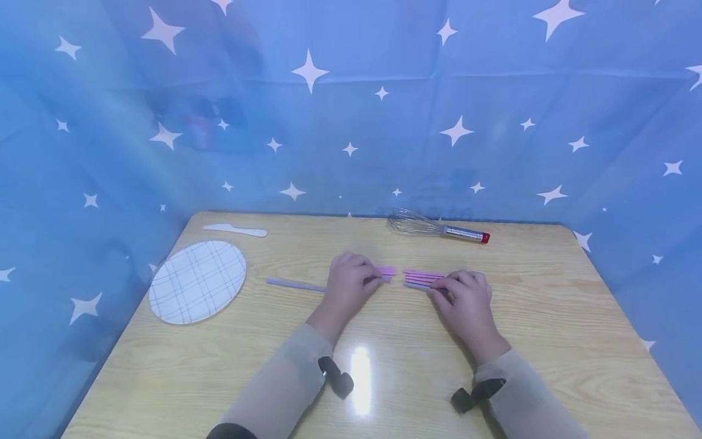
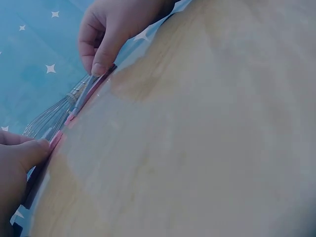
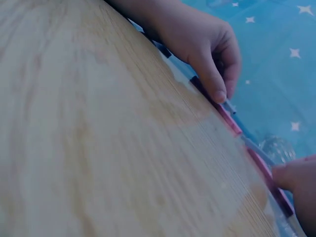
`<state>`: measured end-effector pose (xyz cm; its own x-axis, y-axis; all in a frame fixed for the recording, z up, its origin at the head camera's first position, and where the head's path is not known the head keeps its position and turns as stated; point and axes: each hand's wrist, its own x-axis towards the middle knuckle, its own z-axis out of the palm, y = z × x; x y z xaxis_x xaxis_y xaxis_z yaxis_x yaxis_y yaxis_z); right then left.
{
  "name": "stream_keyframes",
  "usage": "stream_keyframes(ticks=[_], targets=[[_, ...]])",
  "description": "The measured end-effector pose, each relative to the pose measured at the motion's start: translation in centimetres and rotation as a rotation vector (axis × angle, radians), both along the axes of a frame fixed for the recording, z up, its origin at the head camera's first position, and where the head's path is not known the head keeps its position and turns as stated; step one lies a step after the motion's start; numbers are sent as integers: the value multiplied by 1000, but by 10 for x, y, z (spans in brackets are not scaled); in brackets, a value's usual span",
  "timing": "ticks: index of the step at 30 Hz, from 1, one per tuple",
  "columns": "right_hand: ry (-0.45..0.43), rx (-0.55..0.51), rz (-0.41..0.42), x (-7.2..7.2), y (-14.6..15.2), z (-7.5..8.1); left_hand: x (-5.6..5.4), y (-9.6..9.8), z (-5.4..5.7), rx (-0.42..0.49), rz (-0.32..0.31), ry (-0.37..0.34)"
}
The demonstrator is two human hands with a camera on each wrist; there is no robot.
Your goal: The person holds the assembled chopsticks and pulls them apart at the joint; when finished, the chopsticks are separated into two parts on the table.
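Observation:
In the head view my left hand (image 1: 351,283) pinches a short grey-blue straw (image 1: 386,278) between thumb and fingers, right beside pink straws (image 1: 387,270). Across a small gap, my right hand (image 1: 463,299) has its thumb and fingertips on the near grey-blue straw (image 1: 415,285) of another bundle. Several pink straws (image 1: 423,274) lie side by side there, partly hidden by the fingers. A separate grey-blue straw (image 1: 295,285) extends out to the left of my left hand. The right wrist view shows my left thumb (image 3: 217,94) close against a straw end.
A white checked plate (image 1: 198,281) lies at the table's left, with a white knife (image 1: 234,230) behind it. A wire whisk (image 1: 439,227) with a red-tipped handle rests near the back edge. Blue star-patterned cloth (image 1: 351,110) surrounds the wooden table (image 1: 548,305).

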<state>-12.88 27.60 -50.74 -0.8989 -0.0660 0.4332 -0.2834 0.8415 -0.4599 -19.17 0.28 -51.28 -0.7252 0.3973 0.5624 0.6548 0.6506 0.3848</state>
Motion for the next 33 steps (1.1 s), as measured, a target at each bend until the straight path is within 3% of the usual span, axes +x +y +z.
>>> stream_keyframes(ticks=[18, 26, 33], targets=[[-13, -26, -12, 0, 0, 1, -2, 3, 1, -125, 55, -49], [-49, -37, -32, -1, 0, 2, -3, 3, 1, -117, 56, -47], [-60, -47, -31, -2, 0, 2, -2, 3, 2, -16, 13, 38]])
